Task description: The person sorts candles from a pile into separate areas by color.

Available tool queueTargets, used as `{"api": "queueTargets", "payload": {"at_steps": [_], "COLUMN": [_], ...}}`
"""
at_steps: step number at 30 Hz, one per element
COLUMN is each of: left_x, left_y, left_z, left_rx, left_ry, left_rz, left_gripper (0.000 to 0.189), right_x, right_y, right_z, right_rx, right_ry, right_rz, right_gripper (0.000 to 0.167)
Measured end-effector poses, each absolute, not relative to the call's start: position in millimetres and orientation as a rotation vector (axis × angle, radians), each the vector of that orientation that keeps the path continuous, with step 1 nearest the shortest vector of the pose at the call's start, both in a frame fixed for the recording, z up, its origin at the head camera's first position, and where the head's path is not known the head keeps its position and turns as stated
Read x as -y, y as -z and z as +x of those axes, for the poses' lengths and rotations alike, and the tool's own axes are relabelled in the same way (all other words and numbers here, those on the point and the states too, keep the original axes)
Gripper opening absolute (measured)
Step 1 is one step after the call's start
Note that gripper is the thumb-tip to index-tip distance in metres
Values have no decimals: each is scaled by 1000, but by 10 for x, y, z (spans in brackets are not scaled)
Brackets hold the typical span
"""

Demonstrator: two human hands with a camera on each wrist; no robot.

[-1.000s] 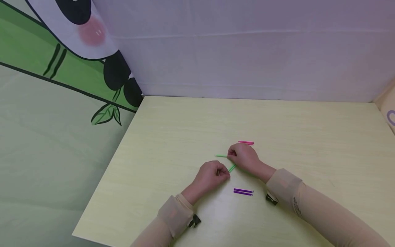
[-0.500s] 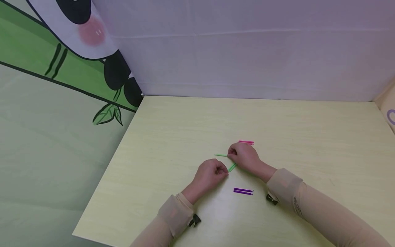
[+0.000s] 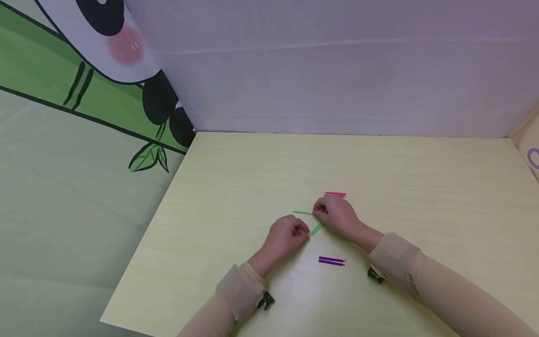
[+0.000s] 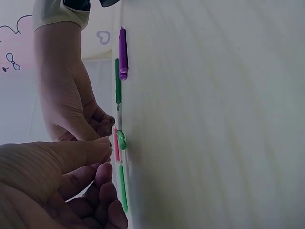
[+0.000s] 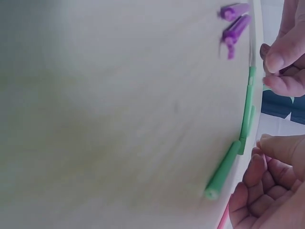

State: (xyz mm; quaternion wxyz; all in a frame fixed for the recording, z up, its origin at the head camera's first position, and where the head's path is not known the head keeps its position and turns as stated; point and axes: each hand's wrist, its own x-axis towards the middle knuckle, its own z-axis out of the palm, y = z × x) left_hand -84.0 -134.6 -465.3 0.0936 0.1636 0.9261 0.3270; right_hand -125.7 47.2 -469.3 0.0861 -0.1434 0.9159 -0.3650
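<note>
The green sticks lie on the table around the middle of the scene, in a bent row. Two of them, a green pair [image 3: 316,228], run slantwise side by side between the two hands; a single green stick [image 3: 302,212] points out to the left from the right hand's fingertips. The left hand [image 3: 286,236] is at the near left end of the pair, thumb and forefinger brought together at the tips and the other fingers curled under. The right hand [image 3: 337,215] is at the far right, its thumb and forefinger also drawn together, beside the place where the single stick and the pair approach each other. The pictures do not settle whether either hand pinches a stick or only hovers beside it. Just beyond the right hand lie pink sticks [image 3: 335,193], partly hidden by it. On the near side, apart from both hands, two purple sticks [image 3: 331,260] lie parallel. Beige sleeves [image 3: 421,271] cover the forearms. The pale wooden table [image 3: 219,201] meets a lilac cloth [image 3: 316,84] at its far edge; at left hangs a pale green cloth [image 3: 63,210] with a printed leaf [image 3: 145,157].
</note>
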Motion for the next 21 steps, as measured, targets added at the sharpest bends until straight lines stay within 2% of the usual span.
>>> {"api": "queueTargets", "payload": {"at_steps": [21], "left_x": [1175], "left_y": [4685], "left_z": [-960], "left_rx": [-2804], "left_ry": [-800], "left_rz": [392], "left_gripper": [10], "right_x": [-858], "right_y": [4651], "right_z": [-1217], "right_rx": [-2751], "right_ry": [1103], "right_rz": [-482], "right_gripper": [4]}}
